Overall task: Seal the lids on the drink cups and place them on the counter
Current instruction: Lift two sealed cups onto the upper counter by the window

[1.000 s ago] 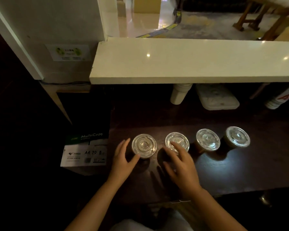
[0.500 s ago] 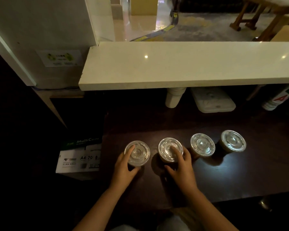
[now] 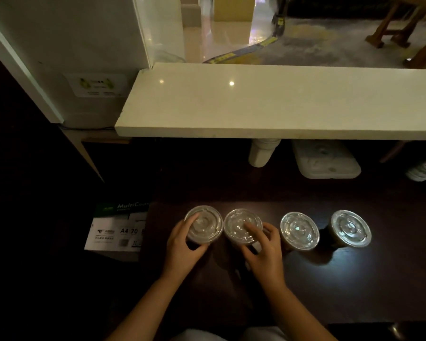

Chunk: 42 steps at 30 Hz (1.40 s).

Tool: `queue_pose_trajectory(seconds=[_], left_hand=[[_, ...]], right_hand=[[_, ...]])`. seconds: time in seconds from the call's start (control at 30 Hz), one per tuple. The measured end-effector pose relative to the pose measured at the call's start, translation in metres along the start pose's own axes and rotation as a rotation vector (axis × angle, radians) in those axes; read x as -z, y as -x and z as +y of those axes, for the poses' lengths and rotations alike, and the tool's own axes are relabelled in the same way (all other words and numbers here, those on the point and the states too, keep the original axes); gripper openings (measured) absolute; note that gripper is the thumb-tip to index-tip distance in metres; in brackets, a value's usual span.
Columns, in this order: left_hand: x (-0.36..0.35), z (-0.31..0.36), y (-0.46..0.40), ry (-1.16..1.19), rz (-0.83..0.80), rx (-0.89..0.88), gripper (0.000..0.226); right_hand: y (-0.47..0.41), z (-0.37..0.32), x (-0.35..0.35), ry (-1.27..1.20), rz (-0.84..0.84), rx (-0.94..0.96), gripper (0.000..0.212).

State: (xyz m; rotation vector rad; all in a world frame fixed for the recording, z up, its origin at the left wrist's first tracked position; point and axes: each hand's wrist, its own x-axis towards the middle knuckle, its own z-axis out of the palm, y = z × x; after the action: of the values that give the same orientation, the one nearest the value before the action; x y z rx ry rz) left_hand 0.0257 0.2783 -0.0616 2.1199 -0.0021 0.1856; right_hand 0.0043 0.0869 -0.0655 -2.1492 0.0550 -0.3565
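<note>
Several drink cups with clear plastic lids stand in a row on the dark lower table (image 3: 354,286). My left hand (image 3: 183,247) wraps around the leftmost cup (image 3: 205,223), thumb and fingers on its sides. My right hand (image 3: 263,249) grips the second cup (image 3: 239,223), with the index finger pressing on its lid. The third cup (image 3: 299,230) and the fourth cup (image 3: 351,227) stand untouched to the right. The white counter (image 3: 280,104) runs above and behind the row.
Under the counter sit a stack of white paper cups (image 3: 261,153), a white lidded container (image 3: 326,161) and a bottle (image 3: 423,169) at the far right. A box of A4 copy paper (image 3: 116,227) lies left of the table. A white wall panel (image 3: 71,57) rises at left.
Both hands have closed in from beside the cups onto the two left cups. The leftmost and second cup now stand closer together.
</note>
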Motion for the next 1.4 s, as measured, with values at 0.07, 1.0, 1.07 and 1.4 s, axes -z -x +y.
queue_pose_trajectory(seconds=[0.07,1.0,1.07,1.4], left_hand=[[0.002,0.008,-0.003,0.011,0.029,-0.013,0.076],[0.129,0.198,-0.239,-0.014,0.198,-0.297,0.062],[0.123,0.184,-0.252,-0.037,0.19,-0.266,0.063],[0.109,0.135,-0.293,-0.04,0.183,-0.154,0.065]], right_hand=[[-0.003,-0.006,0.003,-0.042,0.017,0.013,0.056],[-0.27,-0.172,0.081,-0.282,0.147,0.322,0.043],[-0.281,-0.166,0.07,-0.273,0.139,0.308,0.044],[-0.316,-0.144,0.019,-0.2,0.032,0.212,0.047]])
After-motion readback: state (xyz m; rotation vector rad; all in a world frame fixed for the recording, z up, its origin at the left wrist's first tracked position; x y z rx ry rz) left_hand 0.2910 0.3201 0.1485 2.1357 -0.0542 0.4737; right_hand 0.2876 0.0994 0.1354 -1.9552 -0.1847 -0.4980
